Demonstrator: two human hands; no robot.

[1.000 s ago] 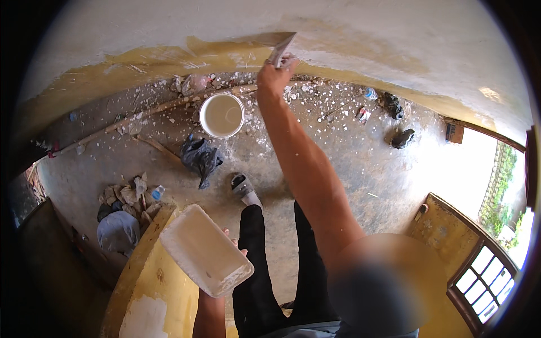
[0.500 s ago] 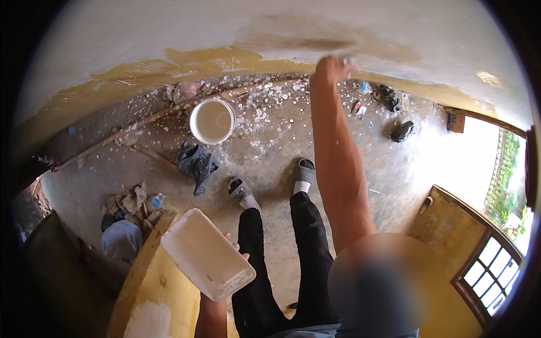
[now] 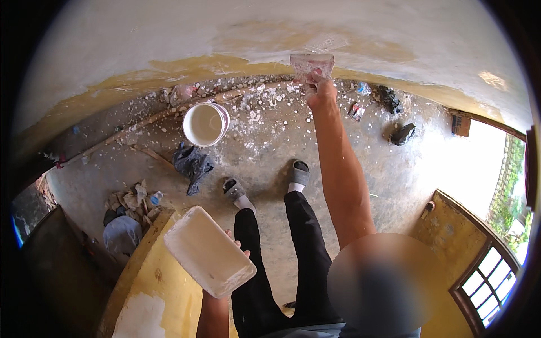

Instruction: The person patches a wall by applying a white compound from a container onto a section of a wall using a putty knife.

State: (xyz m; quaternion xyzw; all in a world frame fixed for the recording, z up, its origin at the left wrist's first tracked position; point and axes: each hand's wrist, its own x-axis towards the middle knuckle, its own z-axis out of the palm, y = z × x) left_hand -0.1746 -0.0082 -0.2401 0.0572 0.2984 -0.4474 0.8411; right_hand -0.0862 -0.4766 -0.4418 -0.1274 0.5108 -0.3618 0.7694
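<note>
Presently, the right hand (image 3: 321, 93) is closed around the base of a flat, wide-bladed scraper (image 3: 311, 63), with fingers lying against the lower face of the blade. The scraper is located directly beyond the hand, at the far end of the outstretched right forearm, and extends from the grip toward the wall (image 3: 169, 39). Its broad straight edge faces away from the person and runs left to right, nearly level; the axis from grip to edge points forward, tipped slightly left. Contact between edge and wall cannot be confirmed from this angle. The left hand (image 3: 237, 244) supports a whitish rectangular tray (image 3: 235, 276); its fingertips show along the tray's right side, while the palm is hidden beneath. The tray is positioned above the left wrist, mainly to the left of the visible fingertips, with its open side facing up. Its long axis runs diagonally, from the far left corner region to the near right, and the near right end overlaps the view of the person's dark-clad leg (image 3: 251, 242). A white bucket (image 3: 216, 119) stands on the speckled floor (image 3: 360, 208), between the tray and the wall, to the left of the right forearm. A dark plastic bag (image 3: 193, 166) lies near the bucket, on its near side.
</note>
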